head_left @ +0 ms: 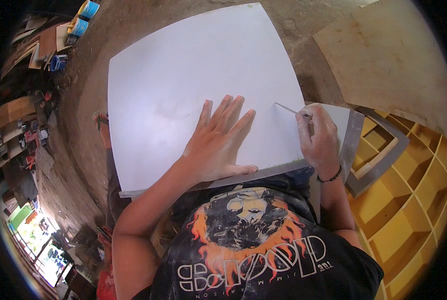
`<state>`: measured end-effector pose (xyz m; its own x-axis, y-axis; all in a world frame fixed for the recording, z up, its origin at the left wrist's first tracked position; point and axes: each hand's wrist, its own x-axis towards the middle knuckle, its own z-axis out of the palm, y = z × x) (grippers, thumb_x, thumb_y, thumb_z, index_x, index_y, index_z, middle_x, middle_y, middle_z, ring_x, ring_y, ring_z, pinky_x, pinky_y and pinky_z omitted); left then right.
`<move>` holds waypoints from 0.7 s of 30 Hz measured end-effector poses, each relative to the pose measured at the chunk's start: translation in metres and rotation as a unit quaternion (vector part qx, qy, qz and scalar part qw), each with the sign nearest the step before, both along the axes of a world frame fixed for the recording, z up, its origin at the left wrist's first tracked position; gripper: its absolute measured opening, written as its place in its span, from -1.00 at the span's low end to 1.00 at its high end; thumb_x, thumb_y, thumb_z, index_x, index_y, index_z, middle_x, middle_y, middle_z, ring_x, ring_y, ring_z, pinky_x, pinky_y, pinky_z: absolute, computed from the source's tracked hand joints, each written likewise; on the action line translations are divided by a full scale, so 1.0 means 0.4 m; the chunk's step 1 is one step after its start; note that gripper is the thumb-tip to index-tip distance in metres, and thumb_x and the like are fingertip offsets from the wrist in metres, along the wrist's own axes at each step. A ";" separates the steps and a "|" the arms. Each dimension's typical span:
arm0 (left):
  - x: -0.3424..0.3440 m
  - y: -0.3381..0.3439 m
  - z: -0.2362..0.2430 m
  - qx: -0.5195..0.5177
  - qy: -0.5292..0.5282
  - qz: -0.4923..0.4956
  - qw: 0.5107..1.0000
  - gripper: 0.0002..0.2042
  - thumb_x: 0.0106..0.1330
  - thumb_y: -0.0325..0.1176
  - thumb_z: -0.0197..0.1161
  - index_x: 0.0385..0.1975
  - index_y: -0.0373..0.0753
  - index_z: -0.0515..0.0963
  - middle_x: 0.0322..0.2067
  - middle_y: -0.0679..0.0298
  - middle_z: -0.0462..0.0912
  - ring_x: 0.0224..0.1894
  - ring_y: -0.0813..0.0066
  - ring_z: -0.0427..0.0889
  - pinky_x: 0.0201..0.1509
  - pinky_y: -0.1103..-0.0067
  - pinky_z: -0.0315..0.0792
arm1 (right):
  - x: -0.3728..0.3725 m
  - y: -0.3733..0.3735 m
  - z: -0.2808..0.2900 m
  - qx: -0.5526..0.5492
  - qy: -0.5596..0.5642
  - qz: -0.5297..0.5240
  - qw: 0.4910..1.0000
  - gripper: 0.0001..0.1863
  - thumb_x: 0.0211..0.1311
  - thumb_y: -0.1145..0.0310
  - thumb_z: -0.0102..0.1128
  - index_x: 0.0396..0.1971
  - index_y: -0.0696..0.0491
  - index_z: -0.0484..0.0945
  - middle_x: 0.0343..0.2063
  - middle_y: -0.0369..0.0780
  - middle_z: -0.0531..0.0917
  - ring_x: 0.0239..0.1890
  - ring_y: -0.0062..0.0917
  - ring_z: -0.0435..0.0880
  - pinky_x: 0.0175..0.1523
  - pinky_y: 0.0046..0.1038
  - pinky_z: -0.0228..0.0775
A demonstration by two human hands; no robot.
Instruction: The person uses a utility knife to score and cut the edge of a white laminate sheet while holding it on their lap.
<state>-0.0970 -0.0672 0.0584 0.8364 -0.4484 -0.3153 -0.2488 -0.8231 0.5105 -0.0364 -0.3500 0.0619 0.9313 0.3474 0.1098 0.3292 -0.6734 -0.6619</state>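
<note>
A large white board (pixel 183 65) lies across my lap, with a grey strip along its near edge. My left hand (pixel 214 137) rests flat on the near part of the board, its fingers spread and its thumb close to the grey edge. At the board's right edge, my right hand (pixel 318 137) is closed around a thin grey metal tool (pixel 286 108). The tool's tip reaches left over the white surface, and its other end is hidden in my fingers. I cannot make out the tool's exact kind.
On the right stands a yellow compartmented wooden frame (pixel 403 215), with a grey-edged cut-out panel (pixel 383 155) on it. A bare plywood sheet (pixel 388 60) is behind. Blue-and-yellow tins (pixel 78 26) and cluttered shelves (pixel 11 125) line the left. A sandalled foot (pixel 102 122) shows beside the board.
</note>
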 end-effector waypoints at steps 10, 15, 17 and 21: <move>0.066 -0.086 -0.028 -0.033 -0.047 0.032 0.998 0.39 0.10 0.56 0.44 0.68 -0.46 0.04 0.71 -0.23 -0.05 0.79 -0.08 -0.21 0.83 -0.02 -0.34 | 0.006 0.001 0.006 -0.040 -0.028 0.030 0.998 -0.85 0.38 0.56 0.35 -0.17 0.13 0.52 -0.30 -0.07 0.62 -0.22 -0.06 0.66 -0.08 -0.08 0.48; 0.131 -0.090 -0.045 -0.022 -0.058 0.067 0.996 0.33 0.20 0.52 0.39 0.67 -0.51 0.04 0.68 -0.24 0.05 0.78 -0.06 -0.09 0.83 0.05 -0.25 | 0.001 0.000 0.004 -0.036 -0.052 0.027 0.998 -0.85 0.38 0.55 0.34 -0.17 0.12 0.53 -0.32 -0.07 0.63 -0.24 -0.06 0.67 -0.09 -0.08 0.47; 0.158 -0.076 -0.058 -0.025 -0.067 0.085 0.994 0.29 0.24 0.50 0.37 0.67 -0.50 0.05 0.68 -0.23 0.08 0.78 -0.04 -0.06 0.83 0.07 -0.22 | 0.001 0.002 0.007 -0.040 -0.068 0.035 0.996 -0.85 0.38 0.55 0.35 -0.18 0.12 0.53 -0.32 -0.07 0.63 -0.25 -0.06 0.67 -0.10 -0.07 0.47; 0.224 -0.016 -0.103 0.031 -0.083 0.129 0.988 0.19 0.33 0.45 0.32 0.68 -0.44 0.08 0.70 -0.14 0.09 0.78 0.01 -0.04 0.83 0.09 -0.19 | -0.001 0.008 0.013 -0.038 -0.084 0.026 0.995 -0.84 0.37 0.54 0.36 -0.18 0.11 0.53 -0.33 -0.06 0.64 -0.26 -0.06 0.67 -0.10 -0.08 0.48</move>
<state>-0.0074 -0.0737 0.0172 0.9629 -0.1969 -0.1847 -0.1019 -0.8985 0.4271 -0.0370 -0.3469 0.0670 0.8823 0.4080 0.2345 0.4671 -0.6980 -0.5429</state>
